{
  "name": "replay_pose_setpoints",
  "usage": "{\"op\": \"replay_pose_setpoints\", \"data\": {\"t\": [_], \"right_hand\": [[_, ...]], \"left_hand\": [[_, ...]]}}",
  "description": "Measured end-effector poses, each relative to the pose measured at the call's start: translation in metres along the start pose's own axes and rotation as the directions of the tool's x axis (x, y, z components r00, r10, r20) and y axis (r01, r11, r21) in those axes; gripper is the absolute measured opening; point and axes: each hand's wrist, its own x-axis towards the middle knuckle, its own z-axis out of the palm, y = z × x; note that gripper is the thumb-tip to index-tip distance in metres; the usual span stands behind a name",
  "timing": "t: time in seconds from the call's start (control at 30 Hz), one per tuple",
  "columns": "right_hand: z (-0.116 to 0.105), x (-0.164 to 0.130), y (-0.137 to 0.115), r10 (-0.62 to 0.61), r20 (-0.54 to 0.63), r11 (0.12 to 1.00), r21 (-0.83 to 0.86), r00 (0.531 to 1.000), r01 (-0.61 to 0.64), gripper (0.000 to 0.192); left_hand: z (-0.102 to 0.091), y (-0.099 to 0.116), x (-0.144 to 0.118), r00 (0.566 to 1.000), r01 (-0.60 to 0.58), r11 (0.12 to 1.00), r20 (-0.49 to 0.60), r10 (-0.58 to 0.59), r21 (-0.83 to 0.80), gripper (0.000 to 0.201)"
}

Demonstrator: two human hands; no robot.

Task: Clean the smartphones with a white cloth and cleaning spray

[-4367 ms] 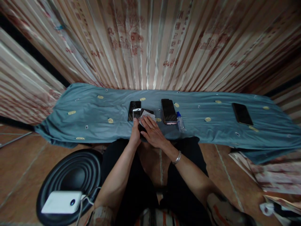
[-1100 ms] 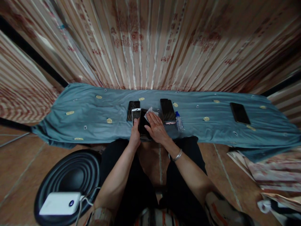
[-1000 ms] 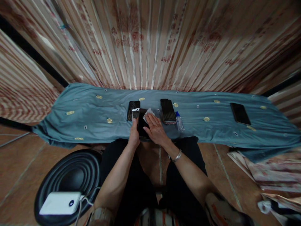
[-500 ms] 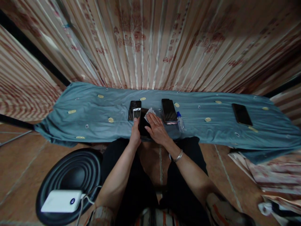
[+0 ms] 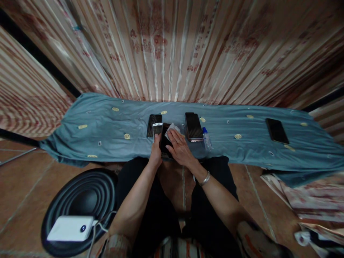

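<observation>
A black phone [image 5: 164, 142] lies flat near the front edge of a table under a teal cloth [image 5: 107, 129]. My left hand [image 5: 156, 152] grips the phone's left side. My right hand [image 5: 179, 147] presses a white wipe [image 5: 172, 128] onto the phone's screen, near its far end. A small white phone [image 5: 157, 129] lies just left of it, partly over a dark phone with a cracked screen [image 5: 154, 122].
Right of my hands lie a large black phone [image 5: 194, 126] and a small clear bottle with a blue cap [image 5: 206, 138]. Another black phone [image 5: 276, 130] rests far right. A striped curtain hangs behind. A black stool with a white power bank [image 5: 70, 228] stands at lower left.
Earlier the wipe lay over the phone's left part under my right hand; it has since moved to the far right end. My left hand has kept its grip.
</observation>
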Motion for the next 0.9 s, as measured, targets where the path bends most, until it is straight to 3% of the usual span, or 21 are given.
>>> {"op": "replay_pose_setpoints", "data": {"t": [0.2,0.43,0.73,0.9], "right_hand": [[0.006,-0.002,-0.006,-0.05,0.024,0.998,0.03,0.998,0.049,0.062],[0.001,0.002,0.004,-0.017,0.004,1.0,0.021,1.0,0.017,0.06],[0.003,-0.006,-0.01,-0.041,0.067,0.999,0.037,0.997,0.038,0.06],[-0.005,-0.005,-0.004,-0.005,0.058,1.0,0.019,0.998,0.004,0.059]], "left_hand": [[-0.002,0.006,0.003,0.999,-0.004,1.0,-0.046,0.002,-0.03,0.051],[0.006,-0.005,0.002,1.0,0.021,0.999,-0.019,-0.022,-0.036,0.047],[0.003,-0.003,0.006,1.0,0.025,0.999,-0.015,-0.026,-0.043,0.048],[0.002,-0.015,0.009,0.999,0.026,0.999,-0.025,-0.026,-0.021,0.045]]}}
